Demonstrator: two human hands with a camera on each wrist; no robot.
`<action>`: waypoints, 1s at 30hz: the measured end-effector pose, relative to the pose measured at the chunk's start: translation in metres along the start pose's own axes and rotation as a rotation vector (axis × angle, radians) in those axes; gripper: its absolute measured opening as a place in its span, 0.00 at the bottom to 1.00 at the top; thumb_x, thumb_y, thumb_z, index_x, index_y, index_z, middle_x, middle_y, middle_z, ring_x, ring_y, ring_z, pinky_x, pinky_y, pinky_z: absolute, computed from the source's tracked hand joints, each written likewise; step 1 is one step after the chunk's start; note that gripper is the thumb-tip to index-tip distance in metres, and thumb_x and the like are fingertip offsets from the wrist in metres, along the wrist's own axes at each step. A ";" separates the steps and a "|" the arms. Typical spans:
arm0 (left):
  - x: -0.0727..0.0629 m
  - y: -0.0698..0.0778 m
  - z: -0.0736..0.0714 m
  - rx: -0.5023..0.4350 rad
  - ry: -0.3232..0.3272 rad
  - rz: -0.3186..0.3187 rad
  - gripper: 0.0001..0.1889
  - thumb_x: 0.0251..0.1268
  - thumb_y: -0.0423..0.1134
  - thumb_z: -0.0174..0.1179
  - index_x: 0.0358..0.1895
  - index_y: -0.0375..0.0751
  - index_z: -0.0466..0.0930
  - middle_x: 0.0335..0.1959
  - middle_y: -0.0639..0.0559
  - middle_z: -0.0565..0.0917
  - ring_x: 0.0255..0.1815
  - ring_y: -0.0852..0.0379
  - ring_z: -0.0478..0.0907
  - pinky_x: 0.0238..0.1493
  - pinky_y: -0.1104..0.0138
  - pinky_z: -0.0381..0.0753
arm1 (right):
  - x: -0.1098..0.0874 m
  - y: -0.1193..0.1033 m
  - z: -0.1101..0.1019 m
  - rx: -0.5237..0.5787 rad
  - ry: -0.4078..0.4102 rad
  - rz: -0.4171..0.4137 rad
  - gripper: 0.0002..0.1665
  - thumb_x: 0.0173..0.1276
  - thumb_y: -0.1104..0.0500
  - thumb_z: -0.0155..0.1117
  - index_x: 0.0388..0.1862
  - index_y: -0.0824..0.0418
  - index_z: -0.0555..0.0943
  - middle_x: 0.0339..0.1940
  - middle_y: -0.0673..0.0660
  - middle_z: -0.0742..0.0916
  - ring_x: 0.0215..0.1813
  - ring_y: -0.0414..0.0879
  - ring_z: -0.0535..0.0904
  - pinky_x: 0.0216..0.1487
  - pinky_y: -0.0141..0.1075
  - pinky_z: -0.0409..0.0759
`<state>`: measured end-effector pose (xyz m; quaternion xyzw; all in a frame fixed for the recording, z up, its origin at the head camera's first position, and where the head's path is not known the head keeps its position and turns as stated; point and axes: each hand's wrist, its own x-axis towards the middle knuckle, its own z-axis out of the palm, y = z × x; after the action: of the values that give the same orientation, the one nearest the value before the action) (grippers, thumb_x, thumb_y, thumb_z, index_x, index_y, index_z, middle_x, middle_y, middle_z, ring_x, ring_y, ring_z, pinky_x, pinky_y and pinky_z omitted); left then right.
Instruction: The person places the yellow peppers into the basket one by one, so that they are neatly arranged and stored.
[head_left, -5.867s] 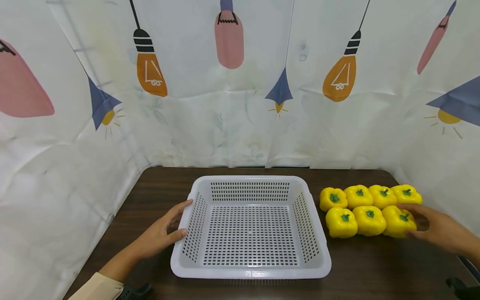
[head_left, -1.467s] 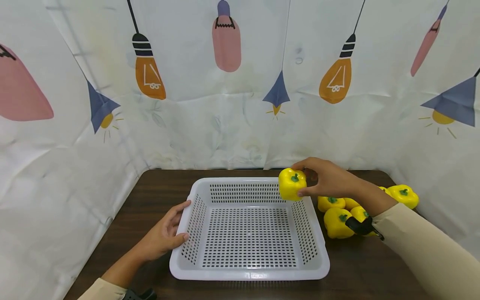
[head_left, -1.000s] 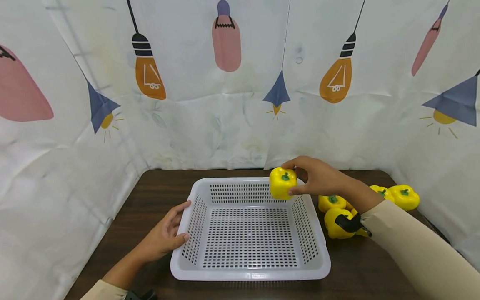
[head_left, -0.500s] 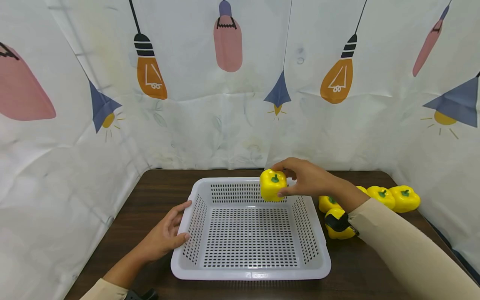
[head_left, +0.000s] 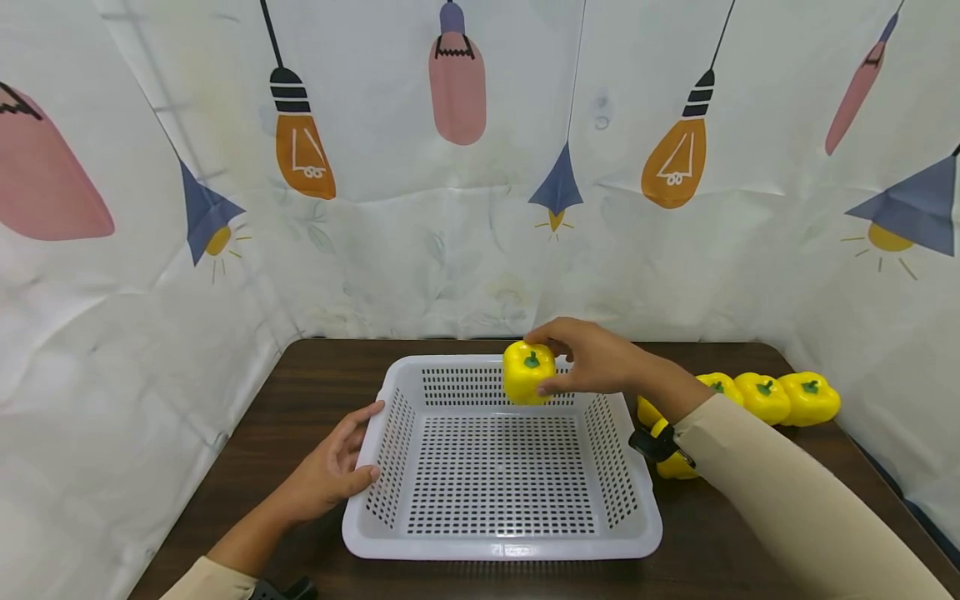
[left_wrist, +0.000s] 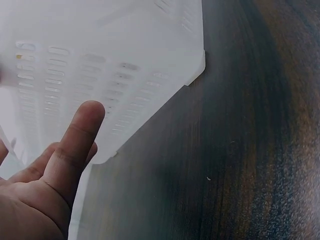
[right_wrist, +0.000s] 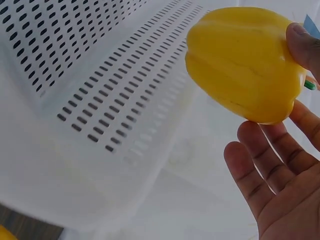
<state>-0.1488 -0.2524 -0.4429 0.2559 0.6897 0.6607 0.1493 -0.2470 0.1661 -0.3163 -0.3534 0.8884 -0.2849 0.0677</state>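
Observation:
My right hand [head_left: 596, 360] pinches a yellow bell pepper [head_left: 523, 377] between thumb and fingertips, over the back part of a white perforated plastic basket [head_left: 502, 547]. In the right wrist view the pepper [right_wrist: 240, 60] lies on its side with its green stem toward the palm, and two of the fingers stand free of it. Fingertips and thumb of my left hand [head_left: 326, 467] touch the basket's left rim, spread apart. The left wrist view shows that hand [left_wrist: 57, 175] with fairly straight fingers against the slotted outer wall [left_wrist: 135, 45].
More yellow bell peppers [head_left: 810, 398] sit in rows right of the basket, partly hidden by the right forearm [head_left: 780, 492]. The dark wooden table [head_left: 315, 375] backs onto a white curtain [head_left: 450, 250] printed with lamps.
One pepper has left the right end of the front row in my right hand. Over the last second that hand carried it leftward over the basket's back. The left hand stayed at the rim.

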 end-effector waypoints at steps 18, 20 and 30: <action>0.000 -0.006 -0.002 -0.002 0.000 0.022 0.44 0.68 0.22 0.57 0.80 0.35 0.38 0.68 0.15 0.56 0.58 0.40 0.79 0.46 0.50 0.88 | 0.023 -0.005 0.021 -0.038 -0.027 0.014 0.43 0.57 0.45 0.82 0.70 0.54 0.76 0.62 0.49 0.80 0.54 0.44 0.79 0.54 0.42 0.82; 0.000 -0.006 -0.002 -0.002 0.000 0.022 0.44 0.69 0.22 0.56 0.80 0.35 0.38 0.67 0.15 0.56 0.58 0.39 0.79 0.46 0.50 0.88 | 0.025 -0.005 0.024 -0.044 -0.025 0.009 0.43 0.58 0.45 0.81 0.70 0.54 0.76 0.62 0.49 0.80 0.54 0.44 0.79 0.53 0.41 0.82; 0.000 -0.005 -0.002 0.018 0.001 0.020 0.44 0.69 0.23 0.57 0.81 0.37 0.39 0.67 0.16 0.57 0.58 0.39 0.79 0.45 0.49 0.88 | 0.037 -0.010 0.038 -0.127 -0.022 0.009 0.42 0.58 0.45 0.81 0.70 0.54 0.77 0.63 0.48 0.81 0.55 0.45 0.77 0.55 0.40 0.81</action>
<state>-0.1505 -0.2540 -0.4479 0.2639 0.6932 0.6559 0.1401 -0.2559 0.1181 -0.3393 -0.3562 0.9055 -0.2237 0.0561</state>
